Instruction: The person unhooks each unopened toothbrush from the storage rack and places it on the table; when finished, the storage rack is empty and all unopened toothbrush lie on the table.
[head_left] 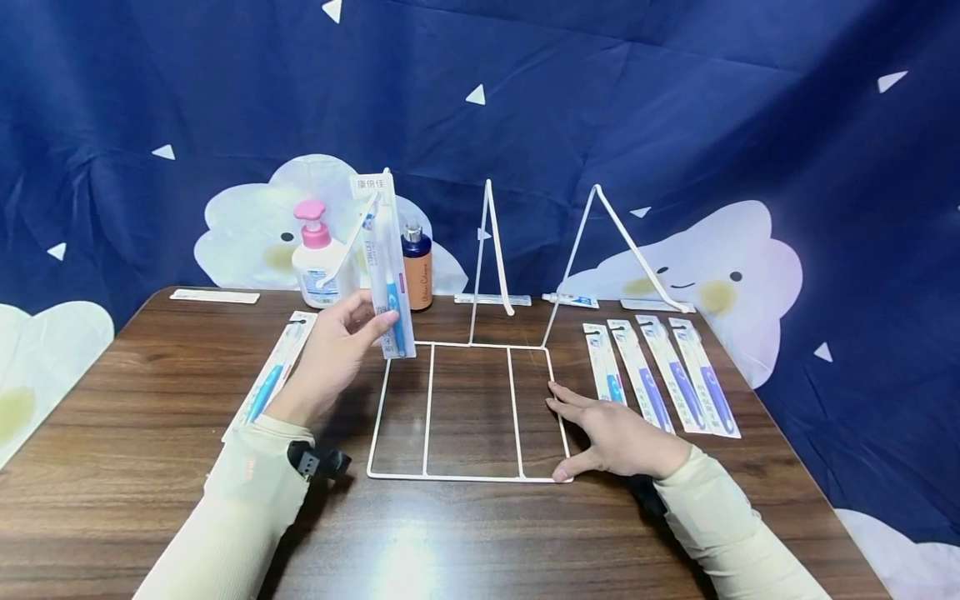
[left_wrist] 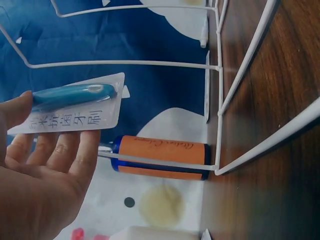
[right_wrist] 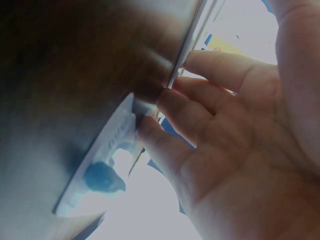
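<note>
Blue cloud-print cloth hangs behind a wooden counter point(head_left: 150, 467) on which a white wire rack point(head_left: 465, 408) lies with its base flat and its dividers rising at the back. Left hand point(head_left: 333, 354): fingers curled round a packaged toothbrush point(head_left: 384, 258), holding it upright over the rack's rear left corner, just in front of a pump bottle point(head_left: 318, 258) and an orange-labelled bottle point(head_left: 417, 267). Right hand point(head_left: 615, 437): fingers straight and flat on the counter, thumb and fingertips touching the rack's right edge. Four more packs point(head_left: 660, 375) lie side by side to the right of the rack, and one pack point(head_left: 273, 371) lies to its left. Both bottles are closed; their contents cannot be seen. The rack's bays hold nothing as yet. Risk, as a judgement: the tall, thin pack could tip over a wire or knock the bottles just behind it, and the light rack could slide if the right hand lifts off.
</note>
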